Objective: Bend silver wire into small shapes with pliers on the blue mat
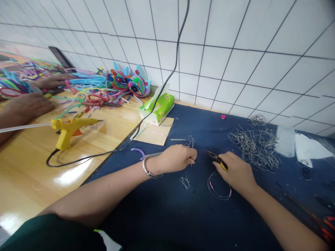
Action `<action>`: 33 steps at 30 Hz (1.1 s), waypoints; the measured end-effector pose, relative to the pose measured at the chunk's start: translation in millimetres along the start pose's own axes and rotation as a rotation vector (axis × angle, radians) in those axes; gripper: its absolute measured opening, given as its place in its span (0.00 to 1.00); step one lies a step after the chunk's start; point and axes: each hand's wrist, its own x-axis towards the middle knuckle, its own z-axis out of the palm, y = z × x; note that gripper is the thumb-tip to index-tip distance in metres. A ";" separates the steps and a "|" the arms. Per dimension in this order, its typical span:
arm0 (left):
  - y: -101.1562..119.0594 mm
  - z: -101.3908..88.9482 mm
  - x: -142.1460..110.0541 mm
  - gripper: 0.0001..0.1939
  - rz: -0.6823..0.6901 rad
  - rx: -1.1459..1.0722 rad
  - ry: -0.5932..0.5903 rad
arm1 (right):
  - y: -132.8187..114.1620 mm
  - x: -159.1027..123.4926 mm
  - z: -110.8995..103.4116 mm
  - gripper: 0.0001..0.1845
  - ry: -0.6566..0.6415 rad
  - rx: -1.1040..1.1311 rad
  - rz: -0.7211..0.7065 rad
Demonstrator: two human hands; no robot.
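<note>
My left hand [176,158] rests on the dark blue cloth [167,216] with its fingers pinched on a thin piece of wire at its fingertips. A silver bangle sits on that wrist. My right hand [235,171] is closed round small pliers [216,158] with yellow handles, their dark jaws pointing left toward the left fingertips. A wire ring with pink beads [219,190] lies under the right hand. A small bent wire piece [185,182] lies just below the left hand. Another twisted wire piece [190,141] lies above the left hand.
A heap of silver wire [255,148] lies to the right. A yellow glue gun [68,130] with its black cable, a green tissue pack [159,108] and colourful pipe cleaners [86,89] cover the wooden table at left, where another person's hands [26,106] rest.
</note>
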 end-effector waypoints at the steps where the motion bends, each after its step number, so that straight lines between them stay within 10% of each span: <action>1: 0.3 -0.9 -0.3 0.06 0.006 0.028 0.005 | 0.0 -0.1 0.4 0.12 -0.008 0.000 0.003; 7: -0.7 -13.5 -1.9 0.07 -0.058 0.239 0.034 | -0.7 -0.8 0.1 0.12 -0.024 0.001 0.003; 20: 18.6 -26.4 -17.9 0.08 0.075 0.210 -0.372 | 0.2 -3.2 -0.6 0.12 -0.034 -0.017 -0.013; 33: 27.3 -27.5 -19.7 0.06 0.106 -0.001 -0.385 | -1.2 -3.3 -0.1 0.12 -0.051 -0.014 -0.011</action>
